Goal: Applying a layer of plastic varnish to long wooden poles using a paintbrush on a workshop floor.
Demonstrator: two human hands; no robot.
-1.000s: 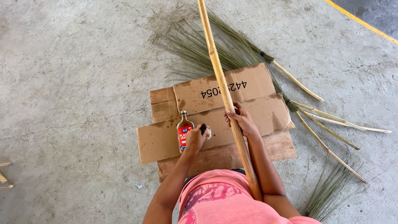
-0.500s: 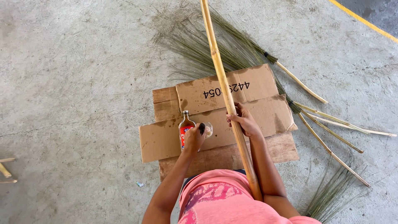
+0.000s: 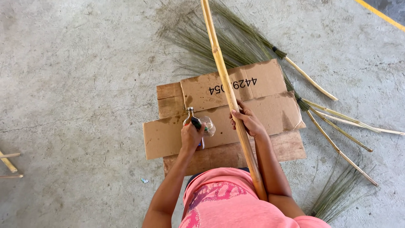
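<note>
Head camera looks straight down, and right at the centre is a small glass bottle (image 3: 192, 122), standing on the flattened cardboard sheets (image 3: 270, 114) spread over the concrete floor (image 3: 76, 84). The left hand (image 3: 192, 136) is curled closed around the bottle's body, covering most of it, with only the narrow neck poking out above the fingers; a bit of clear crumpled plastic (image 3: 208, 125) sits just beside it, touching or nearly so, hard to tell which. Over to the right hand (image 3: 247, 121), and it is wrapped shut around a long bamboo pole (image 3: 223, 76) that runs from beside the person's lap, in the pink shirt (image 3: 236, 202), up across the cardboard and out of the top of the view. Beyond the cardboard lie grass brooms (image 3: 249, 42), their green bristles fanned on the floor, with thin pale handles (image 3: 337, 122) splayed out to the right, and a few short bamboo offcuts (image 3: 8, 162) at the far left edge. Now the risks, as I judge them: one hand is managing a long pole, so a swing or slip of it could knock the bottle over or out of the grip. Whether the bottle is capped cannot be made out, so a tip might spill onto the cardboard. Glass over concrete is unforgiving too, should it drop clear of the sheets.
</note>
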